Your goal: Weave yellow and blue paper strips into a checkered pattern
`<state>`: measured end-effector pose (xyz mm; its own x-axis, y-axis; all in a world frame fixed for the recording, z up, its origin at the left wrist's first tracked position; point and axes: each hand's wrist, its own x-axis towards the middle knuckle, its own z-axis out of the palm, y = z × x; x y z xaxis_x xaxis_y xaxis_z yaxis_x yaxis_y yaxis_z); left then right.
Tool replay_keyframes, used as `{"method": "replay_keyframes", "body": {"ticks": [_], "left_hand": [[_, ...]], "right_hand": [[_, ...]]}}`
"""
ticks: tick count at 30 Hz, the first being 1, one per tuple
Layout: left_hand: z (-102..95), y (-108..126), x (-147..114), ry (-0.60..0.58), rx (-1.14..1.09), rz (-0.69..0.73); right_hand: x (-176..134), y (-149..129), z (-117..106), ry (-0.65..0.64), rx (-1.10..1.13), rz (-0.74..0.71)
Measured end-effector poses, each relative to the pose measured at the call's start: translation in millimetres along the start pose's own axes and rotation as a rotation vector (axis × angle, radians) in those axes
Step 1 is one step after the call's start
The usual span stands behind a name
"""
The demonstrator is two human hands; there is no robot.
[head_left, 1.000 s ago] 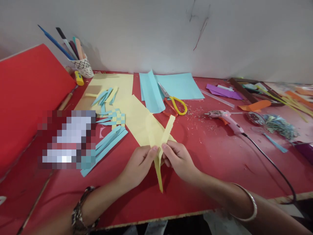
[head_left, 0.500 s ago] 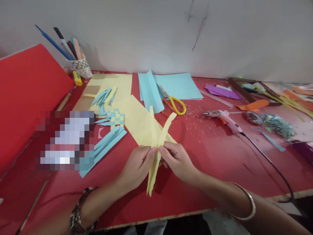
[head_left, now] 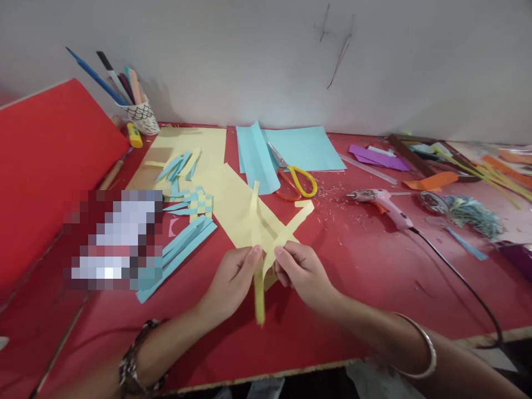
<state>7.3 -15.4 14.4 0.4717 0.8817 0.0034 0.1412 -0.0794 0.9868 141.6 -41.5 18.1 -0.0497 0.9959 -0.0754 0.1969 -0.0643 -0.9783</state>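
On the far left, a big red board (head_left: 54,166) leans up. Beside it, far back, a cup (head_left: 143,116) full of pens (head_left: 108,75) stands on the red table (head_left: 353,299). Nearer is a thing too blurred (head_left: 116,233) to name. Next to that are blue strips (head_left: 187,249), with a little woven paper piece (head_left: 199,204) just behind them. Big yellow paper (head_left: 233,202) lies in the middle.

The left hand (head_left: 233,282) is nearly closed, pinching a thin yellow strip (head_left: 254,216) between thumb and fingers, near the front of the table. Behind, blue paper (head_left: 310,148) lies flat, and scissors (head_left: 287,167) rest partly on it. The right hand (head_left: 307,271) is curled too, pinching another yellow strip (head_left: 296,221) that bends at its top. I can't tell if the strips are joined.

Farther right are purple paper (head_left: 380,159), a pink glue gun (head_left: 384,204), an orange piece (head_left: 434,180) and some yarn (head_left: 476,215).
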Motion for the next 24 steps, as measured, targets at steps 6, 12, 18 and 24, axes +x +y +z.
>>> {"method": "replay_keyframes", "body": {"ticks": [6,12,18,24], "left_hand": [[0.9,-2.5,-1.3,-0.157,0.008,-0.016],[2.7,-0.7,-2.5,-0.127,0.140,0.052],[3.4,1.7,-2.8,-0.060,0.136,0.137],[3.5,1.1,-4.0,-0.043,0.056,0.047]], "right_hand": [[1.1,-1.7,-2.4,0.059,0.053,0.006],[-0.4,-1.5,0.0,-0.069,0.013,-0.054],[0.1,-5.4,0.0,-0.093,-0.027,-0.049],[-1.2,-2.4,0.4,-0.079,-0.002,-0.028]]}}
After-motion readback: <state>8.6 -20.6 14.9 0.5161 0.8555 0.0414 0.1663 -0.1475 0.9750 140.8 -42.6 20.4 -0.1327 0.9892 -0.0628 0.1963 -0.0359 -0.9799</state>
